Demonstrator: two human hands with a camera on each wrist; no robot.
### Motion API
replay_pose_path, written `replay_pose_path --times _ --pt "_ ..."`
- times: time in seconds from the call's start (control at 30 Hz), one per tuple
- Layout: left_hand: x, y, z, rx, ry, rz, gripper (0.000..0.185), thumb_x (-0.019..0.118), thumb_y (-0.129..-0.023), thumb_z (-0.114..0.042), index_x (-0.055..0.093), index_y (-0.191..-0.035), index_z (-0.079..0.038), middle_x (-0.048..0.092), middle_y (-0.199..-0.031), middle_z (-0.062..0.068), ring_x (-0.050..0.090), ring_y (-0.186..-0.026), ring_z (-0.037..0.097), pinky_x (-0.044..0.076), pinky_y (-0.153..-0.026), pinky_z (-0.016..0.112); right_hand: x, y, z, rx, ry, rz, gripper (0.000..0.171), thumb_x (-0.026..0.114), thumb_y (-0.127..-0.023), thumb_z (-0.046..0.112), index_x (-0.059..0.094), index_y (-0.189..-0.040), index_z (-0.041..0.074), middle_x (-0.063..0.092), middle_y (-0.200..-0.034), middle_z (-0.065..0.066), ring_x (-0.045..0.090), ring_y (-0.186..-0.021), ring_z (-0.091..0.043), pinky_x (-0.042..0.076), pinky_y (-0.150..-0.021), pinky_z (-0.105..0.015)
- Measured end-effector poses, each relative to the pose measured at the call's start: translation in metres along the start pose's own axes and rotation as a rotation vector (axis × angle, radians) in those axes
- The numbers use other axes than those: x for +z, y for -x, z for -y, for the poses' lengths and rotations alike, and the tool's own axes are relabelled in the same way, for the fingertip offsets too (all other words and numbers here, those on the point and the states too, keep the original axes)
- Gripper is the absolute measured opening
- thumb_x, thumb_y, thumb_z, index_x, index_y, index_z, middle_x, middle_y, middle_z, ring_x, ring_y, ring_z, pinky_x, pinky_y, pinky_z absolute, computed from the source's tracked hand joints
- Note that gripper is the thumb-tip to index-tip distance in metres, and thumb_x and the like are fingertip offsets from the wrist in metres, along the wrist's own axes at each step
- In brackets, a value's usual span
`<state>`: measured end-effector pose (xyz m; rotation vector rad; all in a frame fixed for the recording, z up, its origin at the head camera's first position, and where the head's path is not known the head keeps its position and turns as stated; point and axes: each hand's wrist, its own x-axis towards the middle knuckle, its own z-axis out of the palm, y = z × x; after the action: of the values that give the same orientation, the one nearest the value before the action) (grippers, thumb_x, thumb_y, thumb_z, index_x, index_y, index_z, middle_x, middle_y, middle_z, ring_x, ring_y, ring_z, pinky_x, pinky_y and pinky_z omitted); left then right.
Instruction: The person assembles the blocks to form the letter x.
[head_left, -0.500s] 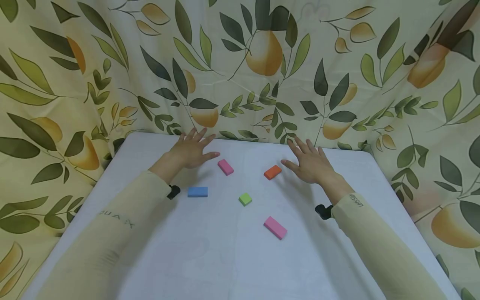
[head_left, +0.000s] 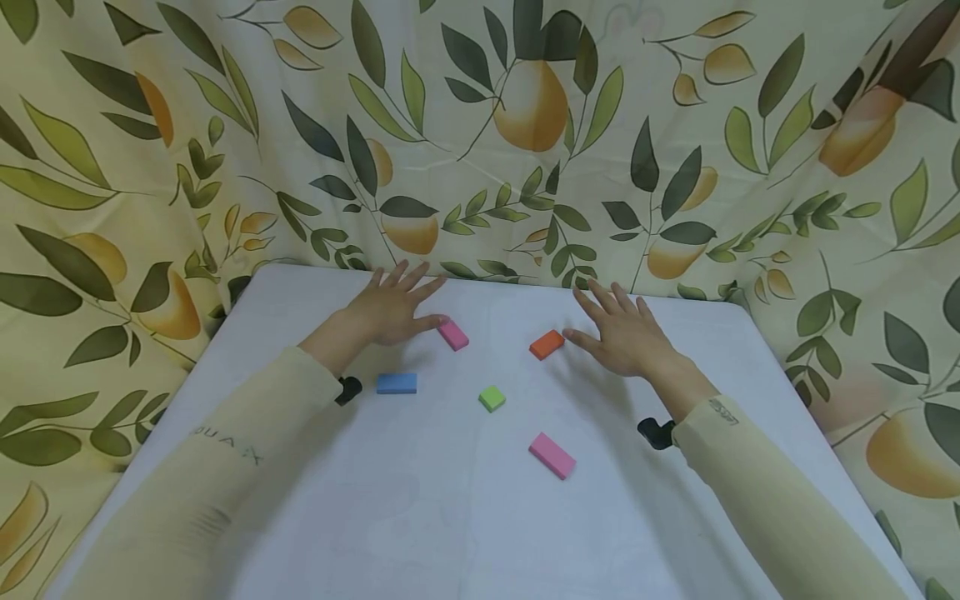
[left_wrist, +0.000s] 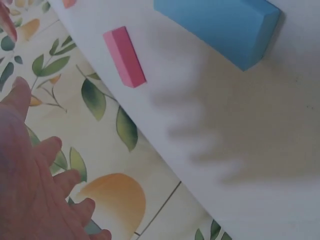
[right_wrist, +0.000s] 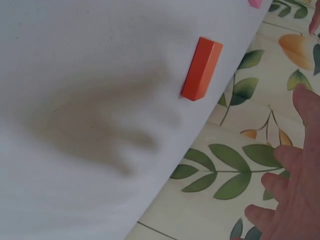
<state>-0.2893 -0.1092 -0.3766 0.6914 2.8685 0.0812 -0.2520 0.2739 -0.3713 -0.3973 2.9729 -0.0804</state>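
Both hands hover flat over the far part of a white table (head_left: 420,517), fingers straight and spread, holding nothing. My left hand (head_left: 396,307) has its thumb tip right at the end of a small pink block (head_left: 453,334); I cannot tell if it touches. The left wrist view shows that pink block (left_wrist: 125,57), a blue block (left_wrist: 220,25) and the open left hand (left_wrist: 30,190) above the table. My right hand (head_left: 617,327) has its thumb just right of an orange block (head_left: 547,344). In the right wrist view the orange block (right_wrist: 201,68) lies apart from the right hand (right_wrist: 295,200).
A blue block (head_left: 396,382), a green cube (head_left: 492,398) and a larger pink block (head_left: 552,455) lie nearer on the table. A leaf-and-fruit patterned cloth (head_left: 525,125) hangs behind and around the table's edges.
My left hand has shifted slightly right, bringing its thumb up to the small pink block. The right hand has barely moved, and the blocks lie where they were.
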Motion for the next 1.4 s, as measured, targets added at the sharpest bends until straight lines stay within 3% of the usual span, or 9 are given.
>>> replay_pose_path --times 0.37,0.6,0.97,1.4 --pt "0.003 0.003 -0.009 0.077 0.006 0.009 0.079 0.027 -0.102 -0.074 0.007 -0.167 -0.035 -0.003 -0.176 0.003 -0.006 -0.162 0.036 0.000 -0.128 0.063 0.004 0.009 0.004 -0.026 -0.005 0.014 0.081 0.048 -0.104 0.060 0.014 -0.168 0.024 0.000 -0.176 -0.009 -0.001 -0.159 -0.048 -0.002 -0.123 -0.071" --pt "0.009 0.004 -0.011 0.117 0.048 -0.020 0.075 0.040 -0.105 -0.063 0.013 -0.167 -0.032 0.001 -0.176 0.005 -0.002 -0.162 0.037 0.004 -0.127 0.064 0.007 0.013 0.003 -0.032 -0.012 0.018 0.084 0.045 -0.102 0.067 0.014 -0.168 0.024 0.000 -0.176 -0.008 -0.001 -0.160 -0.047 -0.001 -0.123 -0.071" --pt "0.014 0.010 -0.015 0.143 0.104 -0.036 0.074 0.044 -0.105 -0.060 0.016 -0.167 -0.030 0.014 -0.175 0.008 0.012 -0.161 0.039 0.009 -0.127 0.064 0.009 0.019 0.002 -0.035 -0.023 -0.003 0.085 0.043 -0.101 0.069 0.017 -0.167 0.022 0.004 -0.176 -0.009 0.003 -0.159 -0.048 0.002 -0.123 -0.071" --pt "0.016 0.008 -0.021 0.150 0.109 -0.029 0.077 0.046 -0.104 -0.063 0.014 -0.167 -0.033 0.017 -0.175 0.007 0.014 -0.162 0.035 0.010 -0.128 0.061 0.012 0.022 0.002 -0.033 -0.054 -0.001 0.086 0.045 -0.101 0.069 0.017 -0.167 0.023 0.004 -0.176 -0.009 0.002 -0.160 -0.047 0.003 -0.124 -0.070"
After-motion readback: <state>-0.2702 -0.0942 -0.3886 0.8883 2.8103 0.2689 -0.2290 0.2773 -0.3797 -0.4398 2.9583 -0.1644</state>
